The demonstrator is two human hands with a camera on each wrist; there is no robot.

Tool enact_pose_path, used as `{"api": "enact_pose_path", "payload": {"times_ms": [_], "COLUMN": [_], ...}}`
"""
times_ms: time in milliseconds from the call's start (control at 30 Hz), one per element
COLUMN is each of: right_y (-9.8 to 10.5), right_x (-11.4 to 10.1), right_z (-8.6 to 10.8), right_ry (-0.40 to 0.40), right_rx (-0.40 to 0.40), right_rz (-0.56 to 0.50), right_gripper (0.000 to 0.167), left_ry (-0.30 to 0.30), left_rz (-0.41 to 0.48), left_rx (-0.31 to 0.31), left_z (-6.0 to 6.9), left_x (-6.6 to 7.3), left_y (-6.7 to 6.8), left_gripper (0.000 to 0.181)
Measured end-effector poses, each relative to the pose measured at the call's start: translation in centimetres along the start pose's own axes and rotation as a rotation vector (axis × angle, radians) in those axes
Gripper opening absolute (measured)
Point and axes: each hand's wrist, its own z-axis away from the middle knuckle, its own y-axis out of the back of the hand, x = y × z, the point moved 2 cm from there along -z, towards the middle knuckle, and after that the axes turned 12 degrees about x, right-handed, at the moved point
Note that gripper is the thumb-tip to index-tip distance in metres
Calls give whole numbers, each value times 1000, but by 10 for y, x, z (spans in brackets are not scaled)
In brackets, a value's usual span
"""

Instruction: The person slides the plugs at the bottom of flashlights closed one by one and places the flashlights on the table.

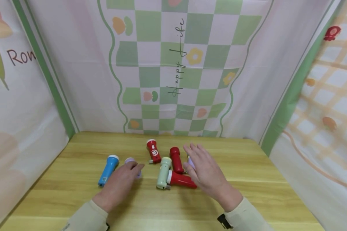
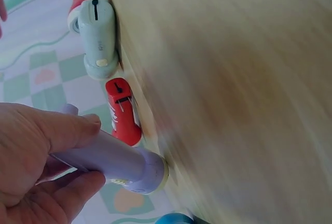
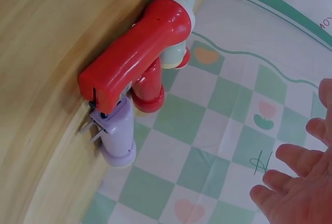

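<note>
Left hand [image 1: 120, 184] pinches lilac flashlight [image 2: 116, 157], blue flashlight [image 1: 108, 170] left of hand. Right hand [image 1: 206, 173] hovers, fingers extended, holding nothing; red flashlights [image 1: 181, 180] left of it.

A pale yellow, wood-grained table [image 1: 150, 215] is strewn with small flashlights. At the left, a bright blue cylindrical flashlight with a white rim [image 1: 106, 173] is laid slantwise. Farther back, a red flashlight with a white emblem [image 1: 154, 152] is placed. Nearer, a pale green flashlight with a cream rim [image 1: 163, 175] is set just beside a glossy red flashlight with a white rim [image 1: 182, 180], laid crosswise. Behind that, a plain deep-red flashlight [image 1: 177, 163] is flanked on its right by a lilac flashlight [image 3: 118, 136].
</note>
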Motion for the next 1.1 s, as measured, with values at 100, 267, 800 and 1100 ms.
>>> {"api": "enact_pose_path", "payload": {"times_ms": [100,267,800,1100], "right_y": [-3,-7,-22,-25], "right_x": [0,0,-1,-4], "right_z": [1,2,16,19], "right_ry": [-5,9,30,39], "right_rx": [-26,-50,-113,-116], "right_rz": [19,61,176,177], "right_gripper": [61,64,75,74], "left_ry": [1,-1,28,41], "left_rz": [-5,-90,-62,-37], "left_rx": [-17,-27,-66,-91], "left_z": [0,3,11,16], "left_x": [-2,-4,-10,-11], "left_y": [0,1,-3,-7], "left_gripper": [32,27,22,15]}}
